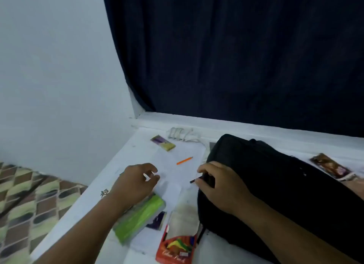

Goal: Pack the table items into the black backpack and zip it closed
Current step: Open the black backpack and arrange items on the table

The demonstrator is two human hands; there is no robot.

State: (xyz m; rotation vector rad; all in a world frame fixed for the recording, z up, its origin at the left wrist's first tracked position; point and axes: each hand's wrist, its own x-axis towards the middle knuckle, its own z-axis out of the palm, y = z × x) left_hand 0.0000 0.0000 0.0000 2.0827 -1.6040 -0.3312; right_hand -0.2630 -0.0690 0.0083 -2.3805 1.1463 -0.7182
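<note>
colour pencil box (175, 246) open, pencils inside | black backpack (275, 185) under right hand (218, 187)

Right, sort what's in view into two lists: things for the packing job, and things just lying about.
For the job: black backpack, orange pencil, green pouch, red colour pencil box, white cable, purple-and-yellow packet, brown wrapper, white paper sheets.

Just lying about: dark curtain, patterned floor.

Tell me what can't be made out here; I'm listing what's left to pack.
- Black backpack: head view, zipper and opening hidden under right hand; far side cut by the frame edge.
- Green pouch: partly under the left hand.
- Colour pencil box: bottom edge crops it; lettering blurred.
- Brown packet: print blurred.
</note>
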